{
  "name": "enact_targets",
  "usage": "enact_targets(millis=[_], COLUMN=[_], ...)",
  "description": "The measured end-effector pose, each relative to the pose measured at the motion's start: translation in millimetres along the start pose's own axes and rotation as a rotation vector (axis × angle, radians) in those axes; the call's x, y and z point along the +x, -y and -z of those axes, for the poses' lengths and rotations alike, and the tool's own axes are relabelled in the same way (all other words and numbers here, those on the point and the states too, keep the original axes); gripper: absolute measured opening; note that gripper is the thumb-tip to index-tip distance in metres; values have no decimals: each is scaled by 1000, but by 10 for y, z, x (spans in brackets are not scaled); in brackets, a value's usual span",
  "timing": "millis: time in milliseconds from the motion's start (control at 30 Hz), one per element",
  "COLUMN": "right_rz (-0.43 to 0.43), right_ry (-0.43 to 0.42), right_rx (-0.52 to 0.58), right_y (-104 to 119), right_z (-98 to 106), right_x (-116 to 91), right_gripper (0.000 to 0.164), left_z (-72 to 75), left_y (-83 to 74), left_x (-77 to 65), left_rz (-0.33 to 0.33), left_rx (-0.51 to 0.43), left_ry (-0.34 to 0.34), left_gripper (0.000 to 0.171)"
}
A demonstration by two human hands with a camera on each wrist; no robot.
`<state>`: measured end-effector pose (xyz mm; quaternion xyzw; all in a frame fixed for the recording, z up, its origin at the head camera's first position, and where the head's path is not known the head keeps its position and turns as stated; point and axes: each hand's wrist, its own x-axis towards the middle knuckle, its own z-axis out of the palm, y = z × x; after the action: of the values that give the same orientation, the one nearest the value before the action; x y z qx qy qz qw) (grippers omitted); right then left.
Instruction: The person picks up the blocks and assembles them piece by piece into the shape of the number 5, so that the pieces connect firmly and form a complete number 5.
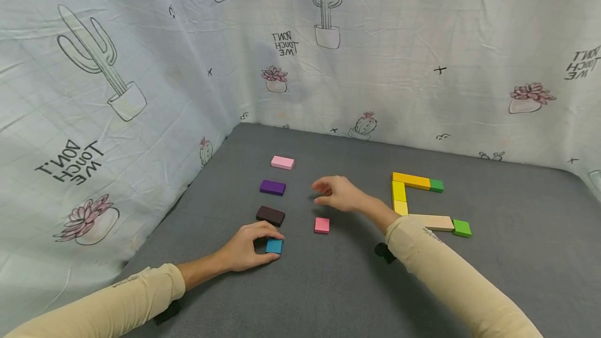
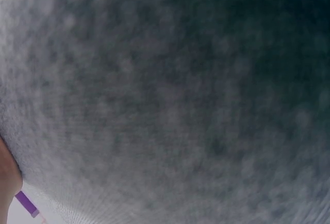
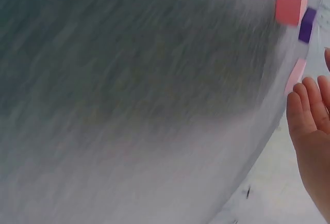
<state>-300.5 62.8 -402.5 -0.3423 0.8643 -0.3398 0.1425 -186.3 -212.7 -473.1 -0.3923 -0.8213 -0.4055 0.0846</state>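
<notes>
My left hand (image 1: pixel 245 248) has its thumb and fingertips at two sides of a small blue block (image 1: pixel 274 245) on the grey table, pinching it. Just beyond the fingers lies a dark brown block (image 1: pixel 270 215). My right hand (image 1: pixel 341 193) hovers over the table with relaxed, slightly bent fingers and nothing in them. Nearest to it is a coral-pink square block (image 1: pixel 322 225), a little toward me. In the right wrist view the right hand's fingers (image 3: pixel 304 110) show at the right edge. The left wrist view holds mostly blurred table and a sliver of hand.
A purple block (image 1: pixel 273 188) and a light pink block (image 1: pixel 283 163) lie in a column beyond the brown one. To the right, yellow blocks (image 1: pixel 398 192), an orange block (image 1: pixel 411 181), a beige block (image 1: pixel 431 222) and green blocks (image 1: pixel 462 228) form a bracket-like outline. A patterned cloth (image 1: pixel 389 67) hangs behind.
</notes>
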Motion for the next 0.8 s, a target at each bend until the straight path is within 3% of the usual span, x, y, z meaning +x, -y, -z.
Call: enact_targets(millis=[300, 633, 800], right_rz=[31, 48, 51], right_ry=[50, 68, 61], right_rx=[-43, -65, -83], right_y=[230, 421, 513], right_z=[-296, -551, -660], right_x=[192, 341, 400], right_gripper=[37, 39, 39], left_z=[-17, -5, -6], left_y=[10, -13, -16], left_x=[-25, -26, -14], left_rz=[-36, -29, -77], left_rx=[24, 33, 40], left_ry=[-7, -2, -14], left_gripper=[34, 34, 35])
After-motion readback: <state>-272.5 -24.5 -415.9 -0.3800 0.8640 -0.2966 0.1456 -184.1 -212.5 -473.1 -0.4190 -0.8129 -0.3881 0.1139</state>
